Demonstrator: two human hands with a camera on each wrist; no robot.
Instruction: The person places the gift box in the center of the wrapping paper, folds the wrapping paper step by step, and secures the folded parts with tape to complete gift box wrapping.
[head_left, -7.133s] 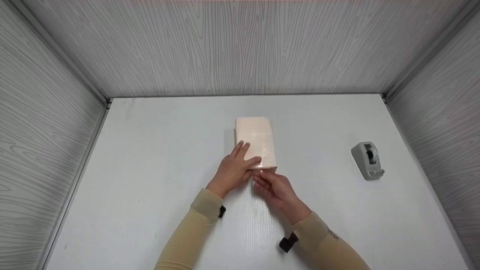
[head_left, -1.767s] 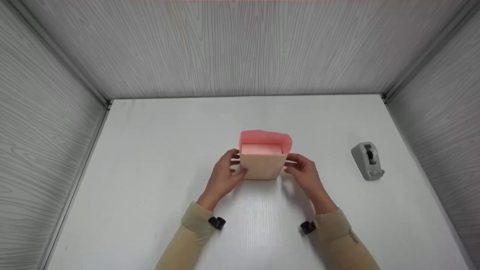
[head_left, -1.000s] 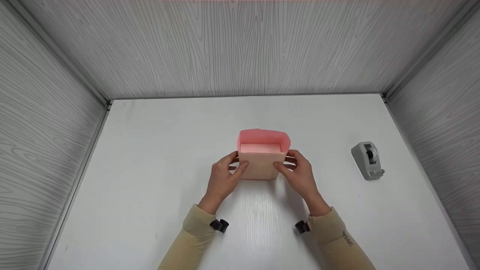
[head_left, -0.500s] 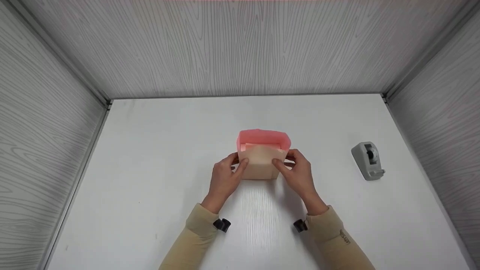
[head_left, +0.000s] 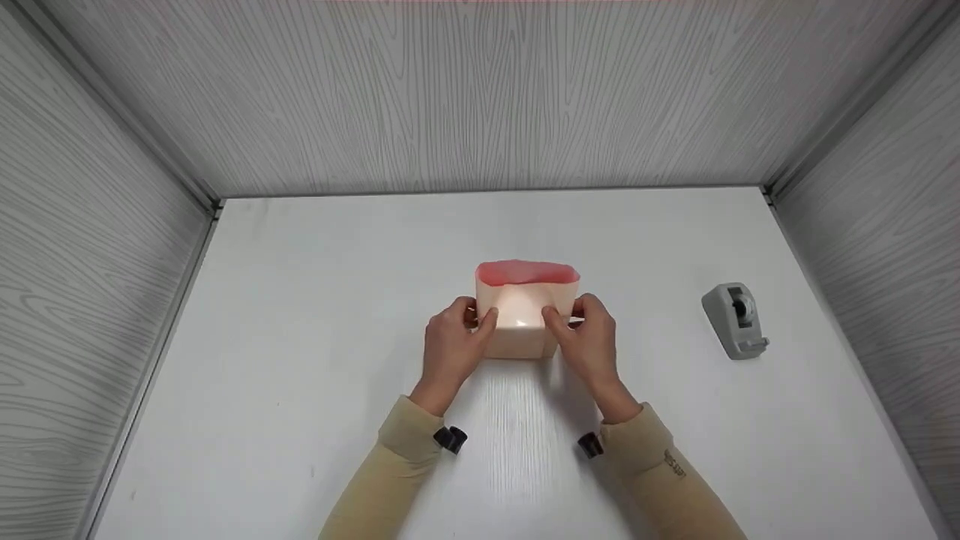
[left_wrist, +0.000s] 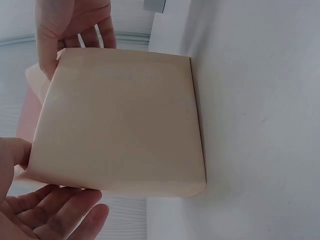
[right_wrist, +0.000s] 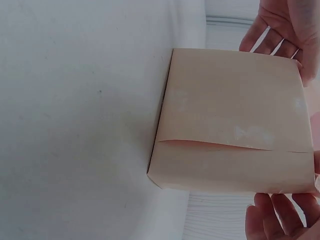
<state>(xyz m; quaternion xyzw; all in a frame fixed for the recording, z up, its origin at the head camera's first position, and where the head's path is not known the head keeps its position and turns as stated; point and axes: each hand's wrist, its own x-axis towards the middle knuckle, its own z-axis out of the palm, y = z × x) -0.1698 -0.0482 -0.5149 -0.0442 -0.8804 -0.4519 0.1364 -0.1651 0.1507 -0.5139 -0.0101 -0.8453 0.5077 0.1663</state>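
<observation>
A parcel wrapped in peach paper (head_left: 521,330) stands on end on the white table, its top end unsealed. Around that mouth shows the paper's pink inner side (head_left: 525,272); whatever is inside is hidden. My left hand (head_left: 454,341) grips the upper left edge, thumb on the front face and fingers at the side. On the upper right edge my right hand (head_left: 589,341) does the same, its thumb pressing the front. An overlapping paper seam (right_wrist: 215,145) runs up the near face in the right wrist view, with faint shiny patches that look like clear tape.
A grey tape dispenser (head_left: 735,321) with a roll in it sits at the right of the table (head_left: 300,315). Wood-grain panels (head_left: 480,97) enclose the table at the back and both sides. A small black camera (head_left: 450,439) is strapped at each wrist.
The parcel lay flat about seven seconds ago and now stands on end. Both thumbs have moved slightly up and inward, and the front paper edge now bends over the mouth, covering the inside.
</observation>
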